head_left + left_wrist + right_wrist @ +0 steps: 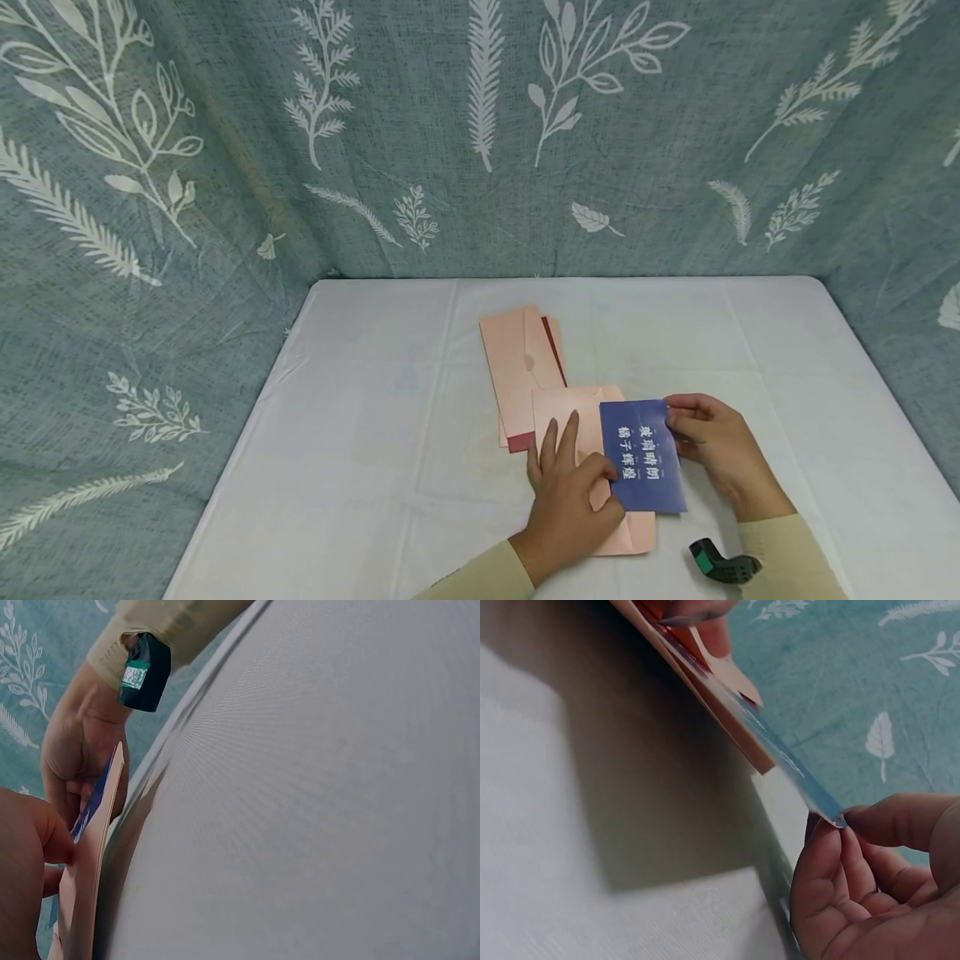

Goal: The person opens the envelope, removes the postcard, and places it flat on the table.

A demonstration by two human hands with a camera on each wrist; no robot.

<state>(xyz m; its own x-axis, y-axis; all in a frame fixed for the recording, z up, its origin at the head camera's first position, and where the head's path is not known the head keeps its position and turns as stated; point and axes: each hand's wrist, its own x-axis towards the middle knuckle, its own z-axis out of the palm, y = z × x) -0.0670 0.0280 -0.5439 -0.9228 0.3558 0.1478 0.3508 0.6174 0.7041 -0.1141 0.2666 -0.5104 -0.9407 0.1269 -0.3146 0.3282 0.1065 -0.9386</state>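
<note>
My right hand (716, 450) pinches the right edge of a blue card (626, 492) printed with white characters. In the right wrist view, thumb and fingertips meet on the edge of this card (821, 796). Under the card's left part lies a pale pink envelope (555, 404), tilted off the table in the wrist views. My left hand (566, 508) lies across the envelope and pinches it by the card's left edge, its other fingers spread. How far the card reaches into the envelope is hidden by the left hand.
Behind the hands, several pink envelopes (517, 358) lie in an overlapping pile, with dark red edges showing. A white cloth covers the table (360, 433). A black and green wrist device (723, 562) sits by the right sleeve. Leaf-patterned green curtains (450, 108) surround the table.
</note>
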